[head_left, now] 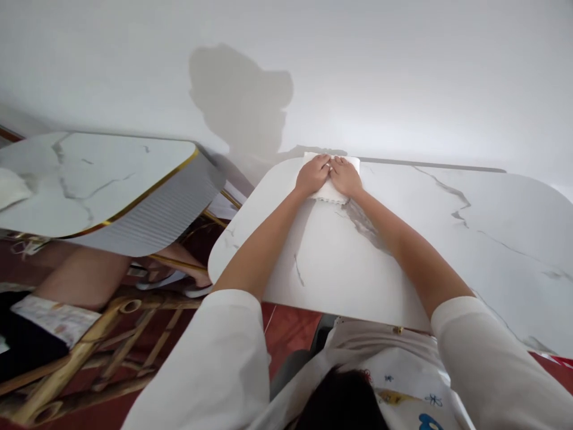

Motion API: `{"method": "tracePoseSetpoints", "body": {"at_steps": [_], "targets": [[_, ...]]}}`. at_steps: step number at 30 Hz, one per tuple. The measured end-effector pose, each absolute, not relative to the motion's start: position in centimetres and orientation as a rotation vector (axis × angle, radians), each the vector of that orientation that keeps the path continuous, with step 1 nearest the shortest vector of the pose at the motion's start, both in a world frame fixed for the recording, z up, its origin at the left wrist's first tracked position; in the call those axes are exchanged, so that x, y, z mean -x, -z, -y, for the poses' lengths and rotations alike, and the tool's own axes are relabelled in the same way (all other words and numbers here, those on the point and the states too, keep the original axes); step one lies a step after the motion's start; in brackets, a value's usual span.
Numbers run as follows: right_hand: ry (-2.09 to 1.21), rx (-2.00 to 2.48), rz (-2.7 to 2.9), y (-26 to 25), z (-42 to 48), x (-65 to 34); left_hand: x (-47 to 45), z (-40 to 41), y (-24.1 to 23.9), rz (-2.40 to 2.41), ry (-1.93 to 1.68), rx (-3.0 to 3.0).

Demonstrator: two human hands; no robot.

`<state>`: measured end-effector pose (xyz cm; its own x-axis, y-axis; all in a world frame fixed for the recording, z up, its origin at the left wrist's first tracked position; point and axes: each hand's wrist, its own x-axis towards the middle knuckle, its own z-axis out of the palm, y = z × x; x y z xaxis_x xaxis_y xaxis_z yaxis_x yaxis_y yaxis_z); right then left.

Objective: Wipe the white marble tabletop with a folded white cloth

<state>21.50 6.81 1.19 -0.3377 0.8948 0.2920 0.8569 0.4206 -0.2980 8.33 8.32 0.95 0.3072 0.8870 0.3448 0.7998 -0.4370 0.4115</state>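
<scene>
Both my arms stretch forward over a white marble-patterned table (322, 263). At its far edge, by the wall, lies a folded white cloth or paper towel (329, 192) with a wavy near edge; which of the two it is, I cannot tell. My left hand (312, 174) rests flat on its left part, fingers stretched out towards the middle. Beside it my right hand (345, 176) presses flat on the right part. The fingertips of the two hands meet or nearly meet. What lies under the palms is hidden.
To the left stands a second marble-patterned table (111, 167) with a gold edge and ribbed side; something white (11, 188) lies on it. A person's leg (85, 275) and a bamboo chair (107, 334) are below it. A white wall (403, 77) borders both tables.
</scene>
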Motion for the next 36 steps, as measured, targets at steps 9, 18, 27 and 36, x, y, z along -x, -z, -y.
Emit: {"method": "tracePoseSetpoints", "body": {"at_steps": [9, 18, 27, 36], "targets": [[-0.047, 1.544, 2.248, -1.6, -10.5, -21.6, -8.9, -13.1, -0.8, -1.580, -0.832, -2.415], [-0.076, 1.645, 2.242, -2.0, -8.5, -21.2, -8.3, -13.0, 0.2, -1.409, -0.776, -2.650], [-0.031, 1.657, 2.231, -1.6, -0.2, -19.6, -6.1, -5.2, 0.4, -1.396, -0.662, -2.716], [-0.045, 1.521, 2.296, -1.7, 11.8, -16.6, -2.1, 7.7, 0.7, -1.483, -0.615, -2.771]]}}
